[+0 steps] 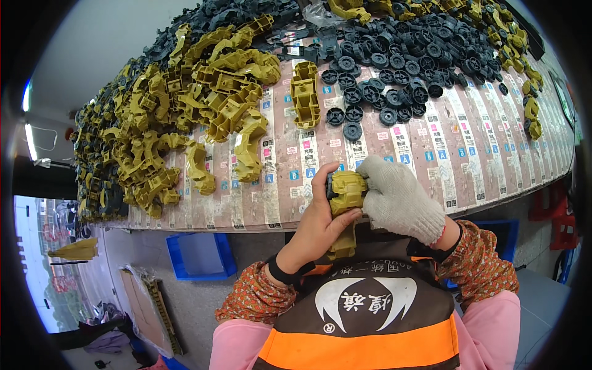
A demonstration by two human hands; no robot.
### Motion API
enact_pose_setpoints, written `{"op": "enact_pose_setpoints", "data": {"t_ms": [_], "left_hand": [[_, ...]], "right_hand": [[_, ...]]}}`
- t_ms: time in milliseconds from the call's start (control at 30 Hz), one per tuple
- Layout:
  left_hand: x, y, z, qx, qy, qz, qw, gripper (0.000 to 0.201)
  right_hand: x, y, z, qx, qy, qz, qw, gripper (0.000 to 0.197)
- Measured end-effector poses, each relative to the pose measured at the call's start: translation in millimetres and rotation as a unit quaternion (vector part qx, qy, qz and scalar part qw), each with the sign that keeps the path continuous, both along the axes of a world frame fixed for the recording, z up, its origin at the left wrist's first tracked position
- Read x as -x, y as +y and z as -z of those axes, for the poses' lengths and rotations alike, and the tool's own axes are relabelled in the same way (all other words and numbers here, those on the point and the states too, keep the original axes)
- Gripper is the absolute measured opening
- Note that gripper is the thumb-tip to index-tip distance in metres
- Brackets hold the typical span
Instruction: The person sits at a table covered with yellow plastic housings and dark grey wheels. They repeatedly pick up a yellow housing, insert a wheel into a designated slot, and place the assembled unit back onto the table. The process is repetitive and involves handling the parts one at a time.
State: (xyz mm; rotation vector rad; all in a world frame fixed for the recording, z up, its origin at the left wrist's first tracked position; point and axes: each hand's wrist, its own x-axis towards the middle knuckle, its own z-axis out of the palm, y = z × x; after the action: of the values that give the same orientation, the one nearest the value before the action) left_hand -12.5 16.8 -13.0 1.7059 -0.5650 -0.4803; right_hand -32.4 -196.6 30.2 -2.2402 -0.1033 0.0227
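My bare left hand (314,225) is closed around a yellow plastic toy vehicle body (347,192), just off the near edge of the table. A dark piece shows along the body's left side, under my fingers. My right hand (404,200), in a white knitted glove, has its fingers bent against the body's right side; the fingertips are partly hidden. Beyond my hands lie a pile of black toy wheels (394,80) and a single upright yellow body (304,94). More yellow bodies (231,92) are heaped to the left.
The long table (283,191) has a striped printed covering, and its near edge curves in front of me. Dark plastic parts (213,18) heap up at the far left. A blue bin (198,256) sits below the table on the left; red stools (549,206) stand at the right.
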Motion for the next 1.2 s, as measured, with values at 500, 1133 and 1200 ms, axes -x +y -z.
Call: {"op": "enact_pose_setpoints", "data": {"t_ms": [500,1133,1200], "left_hand": [[-19.6,33.9,-8.2,0.28,0.367,-0.175,0.87,0.047],[-19.5,-1.9,-18.6,0.331,0.224,-0.244,0.884,0.039],[-18.5,-3.7,-21.5,0.332,0.215,-0.241,0.886,0.04]], "right_hand": [[-80.6,-8.6,11.4,0.383,-0.122,-0.116,0.908,0.03],[22.5,10.4,-9.8,-0.351,0.205,-0.068,0.911,0.039],[25.9,12.6,-5.3,-0.364,0.201,-0.053,0.908,0.04]]}}
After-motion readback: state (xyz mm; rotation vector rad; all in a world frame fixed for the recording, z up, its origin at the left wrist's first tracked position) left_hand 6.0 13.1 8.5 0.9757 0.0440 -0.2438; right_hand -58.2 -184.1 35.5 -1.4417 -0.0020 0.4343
